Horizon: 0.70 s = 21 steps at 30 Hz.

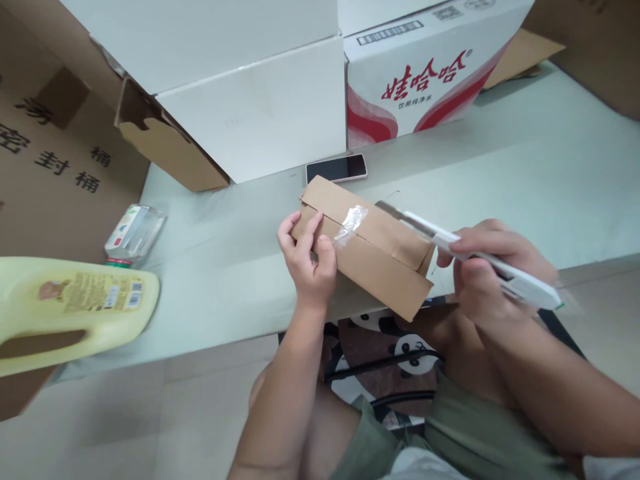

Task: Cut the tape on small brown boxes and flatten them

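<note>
A small brown cardboard box [380, 267] is tilted over the table's front edge, with a strip of clear tape [351, 221] across the seam of its flaps. My left hand [311, 260] grips the box at its left end, thumb and fingers on its top face. In my right hand [493, 267] is a white utility knife [520, 283], its fingers closed around the handle. The knife's blade end points left, over the right part of the box; whether it touches the cardboard I cannot tell. The box's right-end flap stands partly apart.
Behind the box lies a phone [337, 168] on the pale table [225, 260]. White cartons [260, 110] and a red-and-white carton [415, 87] line the back. At the left are a clear bottle [135, 233], a yellow jug [115, 313] and a large cardboard box [60, 167].
</note>
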### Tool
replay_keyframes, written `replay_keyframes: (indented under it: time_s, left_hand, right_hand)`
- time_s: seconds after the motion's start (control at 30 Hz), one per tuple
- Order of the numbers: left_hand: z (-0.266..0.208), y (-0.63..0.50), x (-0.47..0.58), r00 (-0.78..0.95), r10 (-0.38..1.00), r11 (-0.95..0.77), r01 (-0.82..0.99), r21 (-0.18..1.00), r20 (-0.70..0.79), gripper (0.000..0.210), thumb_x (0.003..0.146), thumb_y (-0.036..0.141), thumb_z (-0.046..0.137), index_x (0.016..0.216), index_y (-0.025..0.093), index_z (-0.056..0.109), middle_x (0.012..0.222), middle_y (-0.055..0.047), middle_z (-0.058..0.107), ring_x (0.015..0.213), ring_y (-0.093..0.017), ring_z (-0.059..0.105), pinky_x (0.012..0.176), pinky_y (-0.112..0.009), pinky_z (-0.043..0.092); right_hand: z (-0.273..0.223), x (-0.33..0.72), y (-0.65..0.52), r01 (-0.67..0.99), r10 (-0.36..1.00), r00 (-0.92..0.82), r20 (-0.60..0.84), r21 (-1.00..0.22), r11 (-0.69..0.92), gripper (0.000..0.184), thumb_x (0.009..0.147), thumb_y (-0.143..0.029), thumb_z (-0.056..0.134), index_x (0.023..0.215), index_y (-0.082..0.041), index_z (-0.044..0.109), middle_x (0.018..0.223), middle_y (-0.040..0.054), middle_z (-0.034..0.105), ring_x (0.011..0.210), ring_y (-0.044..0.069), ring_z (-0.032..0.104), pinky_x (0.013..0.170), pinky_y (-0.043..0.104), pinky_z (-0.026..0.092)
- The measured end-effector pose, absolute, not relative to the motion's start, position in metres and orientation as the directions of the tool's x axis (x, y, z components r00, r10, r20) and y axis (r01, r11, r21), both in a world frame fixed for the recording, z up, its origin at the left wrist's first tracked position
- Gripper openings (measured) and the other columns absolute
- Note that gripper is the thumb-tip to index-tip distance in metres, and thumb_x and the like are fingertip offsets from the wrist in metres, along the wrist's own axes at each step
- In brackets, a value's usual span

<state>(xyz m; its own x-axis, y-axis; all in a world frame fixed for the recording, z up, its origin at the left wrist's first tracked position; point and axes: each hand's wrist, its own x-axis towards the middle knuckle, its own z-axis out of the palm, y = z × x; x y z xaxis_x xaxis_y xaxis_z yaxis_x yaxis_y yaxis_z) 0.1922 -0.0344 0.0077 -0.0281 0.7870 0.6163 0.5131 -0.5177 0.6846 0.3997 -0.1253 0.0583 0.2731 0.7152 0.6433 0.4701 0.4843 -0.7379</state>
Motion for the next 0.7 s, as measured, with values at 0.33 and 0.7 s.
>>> replay_keyframes:
  time_s: [0.33,0.7]
  left_hand:
    - [0.008,-0.035,0.19,-0.02,0.785,-0.53,0.496,0.688,0.619,0.043,0.101,0.046,0.045,0.124,0.02,0.069,0.135,-0.013,0.049,0.131,-0.027,0.053,0.113,-0.044,0.045]
    - [0.009,-0.035,0.192,0.002,0.804,-0.52,0.489,0.7,0.595,0.043,0.1,0.048,0.045,0.122,0.02,0.069,0.136,-0.014,0.049,0.134,-0.029,0.05,0.117,-0.049,0.041]
  right_hand:
    - [0.067,0.39,-0.119,0.576,0.697,-0.156,0.7,-0.508,0.64,0.019,0.094,-0.025,0.059,0.11,-0.029,0.07,0.099,0.0075,0.075,0.086,0.023,0.072,0.073,0.039,0.058]
    - [0.07,0.382,-0.118,0.673,0.716,-0.245,0.653,-0.417,0.611,0.018,0.087,-0.019,0.065,0.099,-0.031,0.069,0.115,0.0025,0.079,0.094,0.023,0.076,0.081,0.042,0.051]
